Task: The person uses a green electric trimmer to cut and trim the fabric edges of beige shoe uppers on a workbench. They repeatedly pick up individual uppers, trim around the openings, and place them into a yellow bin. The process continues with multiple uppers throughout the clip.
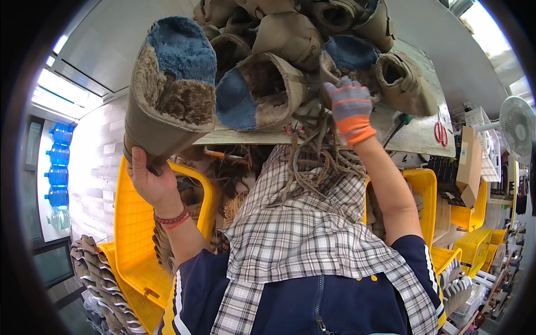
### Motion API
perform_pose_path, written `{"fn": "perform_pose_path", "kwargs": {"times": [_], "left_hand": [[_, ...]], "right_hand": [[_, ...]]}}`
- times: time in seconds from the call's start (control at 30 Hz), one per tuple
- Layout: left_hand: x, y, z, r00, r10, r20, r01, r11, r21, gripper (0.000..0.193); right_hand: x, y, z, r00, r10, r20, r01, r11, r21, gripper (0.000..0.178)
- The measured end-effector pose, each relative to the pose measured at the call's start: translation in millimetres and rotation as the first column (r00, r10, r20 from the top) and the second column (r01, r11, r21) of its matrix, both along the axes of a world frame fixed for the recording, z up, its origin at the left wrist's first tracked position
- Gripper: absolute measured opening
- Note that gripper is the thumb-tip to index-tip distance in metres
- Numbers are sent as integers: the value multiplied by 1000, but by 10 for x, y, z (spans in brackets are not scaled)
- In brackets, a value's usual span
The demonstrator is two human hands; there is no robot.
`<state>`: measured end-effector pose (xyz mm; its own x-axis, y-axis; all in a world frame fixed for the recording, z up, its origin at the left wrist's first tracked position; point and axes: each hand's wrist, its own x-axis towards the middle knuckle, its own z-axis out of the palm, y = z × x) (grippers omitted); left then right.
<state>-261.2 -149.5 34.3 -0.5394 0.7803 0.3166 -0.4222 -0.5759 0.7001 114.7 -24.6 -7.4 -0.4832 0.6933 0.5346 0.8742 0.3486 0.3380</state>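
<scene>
My bare left hand grips a tan shoe from below and holds it up at the table's left end. Its opening faces me, showing brown fleece and a blue fuzzy lining. My right hand, in a grey and orange glove, has its fingers curled at the collar of another blue-lined shoe on the table. The fingertips are partly hidden against that shoe. Between my hands a third fleece-lined shoe lies on its side. A bundle of brown laces hangs over the table edge onto my checked apron.
More tan shoes are heaped at the back of the table. Red-handled scissors lie at its right. Yellow crates flank me. A white fan and a cardboard box stand at right; blue water bottles line the left wall.
</scene>
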Motion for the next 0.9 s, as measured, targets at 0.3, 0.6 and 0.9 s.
{"fn": "perform_pose_path", "kwargs": {"times": [0.3, 0.6, 0.9], "left_hand": [[-38, -74, -60, 1000, 9, 9, -9, 1000, -26, 28], [28, -81, 11, 1000, 3, -20, -3, 1000, -7, 31], [14, -116, -93, 998, 57, 5, -57, 997, -48, 36]], "right_hand": [[-256, -493, -215, 819, 23, -574, -278, 890, -361, 31], [-507, -487, -276, 972, -212, -104, 54, 629, -776, 93], [-273, -1511, -544, 812, -519, -268, 128, 606, -785, 104]]}}
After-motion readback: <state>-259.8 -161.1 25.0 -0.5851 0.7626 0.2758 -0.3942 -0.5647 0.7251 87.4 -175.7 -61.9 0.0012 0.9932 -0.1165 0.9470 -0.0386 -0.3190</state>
